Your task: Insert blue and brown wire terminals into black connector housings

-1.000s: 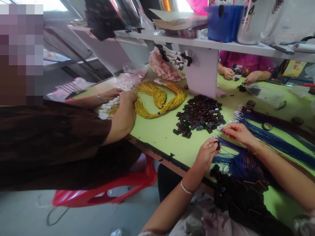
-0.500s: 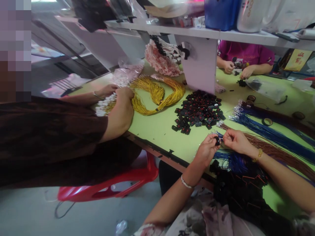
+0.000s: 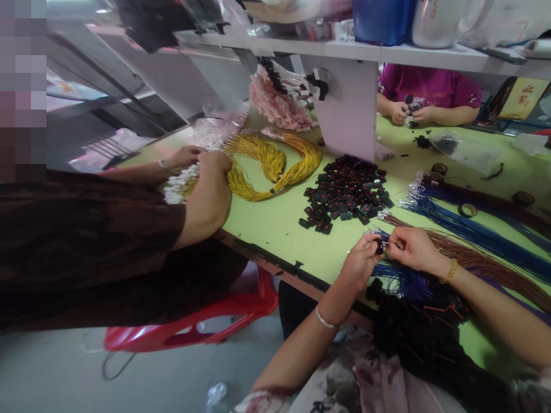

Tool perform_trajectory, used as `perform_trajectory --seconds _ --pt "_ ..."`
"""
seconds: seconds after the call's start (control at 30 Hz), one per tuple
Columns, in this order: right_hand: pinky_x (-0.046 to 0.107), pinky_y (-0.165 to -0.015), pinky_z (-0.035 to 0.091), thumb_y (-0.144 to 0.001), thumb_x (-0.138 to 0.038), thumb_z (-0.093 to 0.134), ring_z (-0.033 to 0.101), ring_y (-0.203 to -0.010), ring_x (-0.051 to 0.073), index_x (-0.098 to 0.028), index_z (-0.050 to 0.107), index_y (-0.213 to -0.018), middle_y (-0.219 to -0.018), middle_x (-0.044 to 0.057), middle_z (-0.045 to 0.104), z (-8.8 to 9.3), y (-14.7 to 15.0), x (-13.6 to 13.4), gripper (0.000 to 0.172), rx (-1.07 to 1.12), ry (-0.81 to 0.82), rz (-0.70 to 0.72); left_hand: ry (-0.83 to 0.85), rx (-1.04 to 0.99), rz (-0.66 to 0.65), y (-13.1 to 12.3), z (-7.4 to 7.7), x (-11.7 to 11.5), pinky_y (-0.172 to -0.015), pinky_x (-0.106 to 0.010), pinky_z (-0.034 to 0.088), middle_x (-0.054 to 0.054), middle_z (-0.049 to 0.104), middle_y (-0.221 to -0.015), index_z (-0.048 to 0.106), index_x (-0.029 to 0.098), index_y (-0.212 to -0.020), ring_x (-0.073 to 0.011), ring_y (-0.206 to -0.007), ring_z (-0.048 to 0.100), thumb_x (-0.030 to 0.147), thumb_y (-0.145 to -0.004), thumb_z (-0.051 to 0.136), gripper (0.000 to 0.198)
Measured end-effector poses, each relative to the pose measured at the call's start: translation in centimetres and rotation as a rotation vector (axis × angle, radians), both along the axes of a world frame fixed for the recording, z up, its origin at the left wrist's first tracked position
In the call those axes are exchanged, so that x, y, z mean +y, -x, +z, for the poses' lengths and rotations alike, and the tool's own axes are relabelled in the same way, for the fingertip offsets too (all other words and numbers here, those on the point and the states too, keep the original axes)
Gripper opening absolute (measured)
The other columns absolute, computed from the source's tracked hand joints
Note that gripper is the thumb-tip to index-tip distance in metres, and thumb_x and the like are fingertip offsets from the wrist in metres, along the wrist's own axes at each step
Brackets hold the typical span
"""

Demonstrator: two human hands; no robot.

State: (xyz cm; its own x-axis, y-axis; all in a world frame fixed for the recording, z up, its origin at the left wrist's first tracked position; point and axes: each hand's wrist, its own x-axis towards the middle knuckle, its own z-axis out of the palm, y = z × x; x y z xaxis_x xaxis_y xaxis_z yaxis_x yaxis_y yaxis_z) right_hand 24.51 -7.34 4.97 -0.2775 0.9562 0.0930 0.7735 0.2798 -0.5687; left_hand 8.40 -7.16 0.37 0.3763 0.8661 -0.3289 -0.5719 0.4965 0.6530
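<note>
Between the fingertips of my left hand [image 3: 360, 257] is a small black connector housing [image 3: 379, 246]. Close on its right, my right hand [image 3: 408, 248] pinches a thin wire [image 3: 386, 244] whose end meets the housing; whether it sits inside I cannot tell. Beyond my hands lies a pile of black connector housings [image 3: 346, 192] with red or orange parts. Brown wires [image 3: 465, 249] and blue wires [image 3: 462, 221] with metal terminals run off to the right. Below my hands are a tangle of blue wires [image 3: 415, 284] and a heap of black connectors [image 3: 424, 327].
At left, a co-worker's hands [image 3: 210, 166] handle white connectors on yellow wires [image 3: 275, 186]. Across the table, another person's hands [image 3: 411, 113] hold small parts. A shelf [image 3: 293, 47] on a white upright panel [image 3: 348, 109] spans the table. A red stool [image 3: 193, 327] stands at the lower left.
My hands stay almost in place, still holding the housing and the wire. The person across the table has brought both hands closer together. The view has shifted slightly.
</note>
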Motion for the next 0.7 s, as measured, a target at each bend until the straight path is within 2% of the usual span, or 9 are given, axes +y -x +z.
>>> perform_trajectory --seconds 0.27,0.43,0.57,0.63,0.7 --pt "0.024 -0.056 0.027 -0.080 -0.020 0.049 0.047 -0.059 0.013 -0.017 0.058 -0.073 -0.067 0.003 0.060 -0.8 0.1 0.0 0.012 -0.150 -0.120 0.134 -0.028 0.117 0.041 -0.6 -0.5 -0.3 -0.064 -0.022 0.044 -0.002 0.061 -0.075 0.063 0.013 -0.085 -0.0095 -0.066 0.055 0.025 -0.062 0.078 0.030" --pt "0.022 -0.055 0.029 -0.079 -0.019 0.049 0.044 -0.054 0.011 -0.017 0.057 -0.070 -0.064 0.001 0.058 -0.4 -0.2 0.0 0.012 -0.069 -0.019 0.136 0.002 0.130 0.057 -0.6 0.2 -0.3 -0.062 -0.022 0.043 -0.002 0.061 -0.074 0.064 0.013 -0.082 -0.0089 -0.065 0.054 0.024 -0.059 0.080 0.029" --pt "0.022 -0.054 0.029 -0.076 -0.016 0.050 0.043 -0.052 0.010 -0.017 0.055 -0.066 -0.059 -0.001 0.056 -0.6 -0.2 -0.2 0.011 -0.017 -0.002 0.115 -0.019 0.193 0.049 -0.5 0.3 -0.2 -0.062 -0.023 0.043 -0.001 0.060 -0.071 0.065 0.013 -0.080 -0.0095 -0.064 0.054 0.025 -0.059 0.079 0.028" --pt "0.022 -0.054 0.029 -0.077 -0.017 0.050 0.043 -0.052 0.010 -0.017 0.055 -0.066 -0.059 -0.001 0.055 -0.3 -0.7 0.0 0.012 0.017 0.037 0.143 -0.049 0.254 0.045 -0.5 0.6 -0.4 -0.061 -0.023 0.042 -0.002 0.060 -0.070 0.065 0.014 -0.080 -0.0098 -0.062 0.053 0.026 -0.061 0.078 0.026" --pt "0.021 -0.055 0.031 -0.082 -0.022 0.048 0.044 -0.054 0.010 -0.017 0.057 -0.070 -0.061 -0.001 0.056 0.6 -1.6 0.6 0.016 0.080 0.088 0.179 -0.147 0.333 0.062 -0.8 1.7 -1.1 -0.060 -0.025 0.042 -0.002 0.060 -0.072 0.065 0.016 -0.083 -0.0112 -0.062 0.053 0.028 -0.066 0.074 0.023"
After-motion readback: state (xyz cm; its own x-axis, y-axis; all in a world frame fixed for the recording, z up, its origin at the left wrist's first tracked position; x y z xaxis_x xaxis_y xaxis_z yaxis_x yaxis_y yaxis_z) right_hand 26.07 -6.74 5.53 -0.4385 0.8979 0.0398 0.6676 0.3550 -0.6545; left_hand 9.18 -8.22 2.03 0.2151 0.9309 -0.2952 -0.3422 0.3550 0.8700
